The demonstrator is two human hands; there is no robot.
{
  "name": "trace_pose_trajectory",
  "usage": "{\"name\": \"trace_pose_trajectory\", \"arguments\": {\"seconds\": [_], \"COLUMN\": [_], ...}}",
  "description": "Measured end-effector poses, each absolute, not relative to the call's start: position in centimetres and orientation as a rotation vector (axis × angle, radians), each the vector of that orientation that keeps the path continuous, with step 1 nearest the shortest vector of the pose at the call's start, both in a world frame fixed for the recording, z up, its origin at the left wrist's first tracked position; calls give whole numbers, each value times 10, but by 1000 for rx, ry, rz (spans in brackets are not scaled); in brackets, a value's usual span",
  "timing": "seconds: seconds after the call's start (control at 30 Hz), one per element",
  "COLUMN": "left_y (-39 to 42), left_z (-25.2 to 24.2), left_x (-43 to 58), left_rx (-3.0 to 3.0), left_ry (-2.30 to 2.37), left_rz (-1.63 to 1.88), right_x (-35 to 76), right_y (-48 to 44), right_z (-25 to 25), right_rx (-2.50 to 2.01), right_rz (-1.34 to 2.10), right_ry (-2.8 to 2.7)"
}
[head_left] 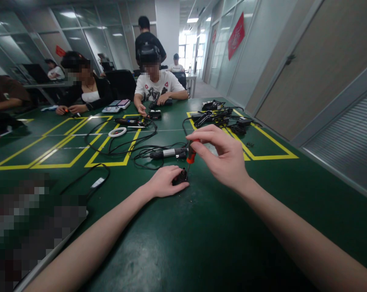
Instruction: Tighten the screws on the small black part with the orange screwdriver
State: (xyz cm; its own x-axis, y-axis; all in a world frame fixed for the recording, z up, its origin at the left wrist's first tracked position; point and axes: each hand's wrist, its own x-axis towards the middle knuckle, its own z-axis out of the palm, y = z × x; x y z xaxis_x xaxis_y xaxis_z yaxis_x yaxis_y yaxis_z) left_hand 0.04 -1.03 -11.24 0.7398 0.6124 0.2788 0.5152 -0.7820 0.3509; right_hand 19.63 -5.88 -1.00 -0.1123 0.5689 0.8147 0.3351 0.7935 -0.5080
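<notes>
My right hand (221,156) pinches the handle of a small red and black screwdriver (191,156), held upright with its thin shaft pointing down. The shaft's lower end meets or stands just beside a small black part (182,176) on the green table. Around that part, my left hand (166,181) rests low with its thumb and fingers gripping the sides, so much of the part is hidden. Just behind the hands lies a grey and black cylindrical tool (168,153) with a coiled black cable.
Black cables and devices (214,117) are heaped at the back right. A white ring (117,132) and another corded tool (128,121) lie back left. Across the table (159,251), people handle small items. A pixelated flat object is at the left edge.
</notes>
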Motion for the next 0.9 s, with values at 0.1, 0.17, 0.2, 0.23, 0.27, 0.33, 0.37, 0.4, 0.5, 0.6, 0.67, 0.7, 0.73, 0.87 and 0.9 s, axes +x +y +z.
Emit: {"name": "trace_pose_trajectory", "arguments": {"seconds": [0.1, 0.17, 0.2, 0.23, 0.27, 0.33, 0.37, 0.4, 0.5, 0.6, 0.67, 0.7, 0.73, 0.87, 0.9], "left_y": [-11, -11, -11, -10, -10, -10, -10, -10, -11, -11, -11, -11, -11, -11, -11], "left_z": [-112, -112, -112, -112, -113, -113, -113, -113, -113, -112, -112, -112, -112, -113, -113], "left_x": [0, 0, 0, 0, 0, 0, 0, 0, 0, 1, 1, 1, 1, 0, 0], "left_rx": [2694, 2697, 2697, 2697, 2697, 2697, 2697, 2696, 2698, 2707, 2712, 2713, 2714, 2713, 2712], "left_ry": [885, 883, 883, 883, 884, 888, 890, 892, 897, 896, 897, 898, 898, 888, 886], "left_rz": [556, 558, 559, 558, 557, 555, 553, 555, 562, 554, 543, 543, 546, 557, 557], "right_x": [197, 198, 198, 198, 198, 199, 198, 198, 198, 198, 199, 199, 199, 198, 198], "right_y": [-60, -60, -60, -59, -59, -59, -59, -59, -59, -59, -58, -58, -58, -59, -59], "right_z": [-9, -10, -10, -11, -11, -12, -12, -11, -10, -10, -10, -10, -11, -11, -11], "right_rx": [-713, -722, -726, -730, -733, -740, -740, -738, -746, -763, -734, -720, -714, -738, -732], "right_rz": [310, 381, 402, 411, 409, 393, 374, 343, 196, 105, 129, 157, 189, 249, 241], "right_ry": [-1741, -1750, -1753, -1758, -1763, -1769, -1769, -1767, -1752, -1744, -1763, -1773, -1780, -1774, -1771]}}
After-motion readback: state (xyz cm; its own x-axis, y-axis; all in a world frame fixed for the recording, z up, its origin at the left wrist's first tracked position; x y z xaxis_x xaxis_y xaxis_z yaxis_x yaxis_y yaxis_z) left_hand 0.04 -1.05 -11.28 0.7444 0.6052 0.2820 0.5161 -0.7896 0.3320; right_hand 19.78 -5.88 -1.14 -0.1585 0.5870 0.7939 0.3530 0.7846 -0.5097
